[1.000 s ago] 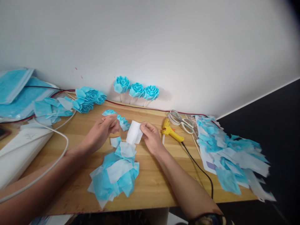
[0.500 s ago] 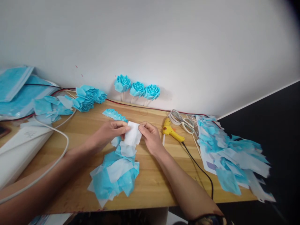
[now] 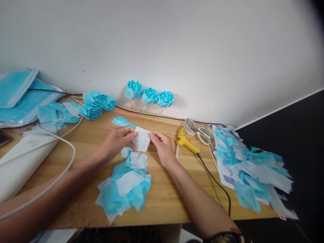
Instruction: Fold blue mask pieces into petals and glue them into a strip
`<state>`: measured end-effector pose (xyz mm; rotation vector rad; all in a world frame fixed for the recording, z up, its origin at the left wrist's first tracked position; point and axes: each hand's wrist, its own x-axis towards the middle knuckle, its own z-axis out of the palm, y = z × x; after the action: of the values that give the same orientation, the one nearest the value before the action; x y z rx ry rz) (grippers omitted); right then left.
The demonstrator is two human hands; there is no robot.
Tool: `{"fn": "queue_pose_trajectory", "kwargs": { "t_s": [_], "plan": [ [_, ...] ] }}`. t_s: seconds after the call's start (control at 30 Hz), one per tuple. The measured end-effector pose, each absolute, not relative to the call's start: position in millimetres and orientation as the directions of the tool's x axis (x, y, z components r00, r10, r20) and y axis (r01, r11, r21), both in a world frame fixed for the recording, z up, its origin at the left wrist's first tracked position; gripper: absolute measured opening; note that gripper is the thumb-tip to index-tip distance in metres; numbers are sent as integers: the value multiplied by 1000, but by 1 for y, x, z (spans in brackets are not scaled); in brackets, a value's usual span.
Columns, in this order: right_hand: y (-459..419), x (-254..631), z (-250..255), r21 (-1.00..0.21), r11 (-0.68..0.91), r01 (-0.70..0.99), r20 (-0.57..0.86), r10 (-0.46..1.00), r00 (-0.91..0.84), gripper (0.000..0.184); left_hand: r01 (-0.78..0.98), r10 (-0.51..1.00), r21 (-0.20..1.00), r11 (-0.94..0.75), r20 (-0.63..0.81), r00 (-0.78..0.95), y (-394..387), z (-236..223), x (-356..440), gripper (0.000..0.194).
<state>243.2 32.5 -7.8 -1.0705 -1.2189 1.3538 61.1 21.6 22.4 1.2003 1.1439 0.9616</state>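
Note:
A small white fabric-like square (image 3: 142, 139) is stretched between my two hands above the wooden table. My left hand (image 3: 122, 139) pinches its left edge, and my right hand (image 3: 162, 145) pinches its upper right corner. Just behind my left hand lies a row of pleated blue petals (image 3: 123, 121). Below the hands is a loose pile of blue and white fabric pieces (image 3: 126, 185), flat on the table. The far side of the square is hidden from me.
Three blue fabric flowers (image 3: 150, 96) on sticks lean at the wall, with more flowers (image 3: 95, 104) to their left. A yellow glue gun (image 3: 187, 141) and scissors (image 3: 202, 135) lie right. Fabric scraps (image 3: 248, 168) overhang the right edge. A white cable (image 3: 73, 152) crosses my left arm.
The white square has tilted and its left edge has risen slightly. My left hand has shifted a little left, its fingers now gripping further along that edge. My right hand is almost unmoved.

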Motion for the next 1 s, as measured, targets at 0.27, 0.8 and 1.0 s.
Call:
{"fn": "queue_pose_trajectory", "kwargs": {
  "t_s": [0.27, 0.8, 1.0],
  "plan": [
    [37, 245, -17, -934, -165, -318, -20, 910, -413, 47, -33, 982, 990, 136, -130, 136, 21, 27, 62, 28],
    [33, 245, -10, -984, 11, -176, 49, 975, -216, 29, -84, 986, 989, 120, -109, 127, 26, 17, 61, 28],
    [33, 245, -10, -992, 45, -122, 66, 982, -179, 32, -155, 967, 972, 178, -144, 209, 24, 19, 63, 26]
  ]
}}
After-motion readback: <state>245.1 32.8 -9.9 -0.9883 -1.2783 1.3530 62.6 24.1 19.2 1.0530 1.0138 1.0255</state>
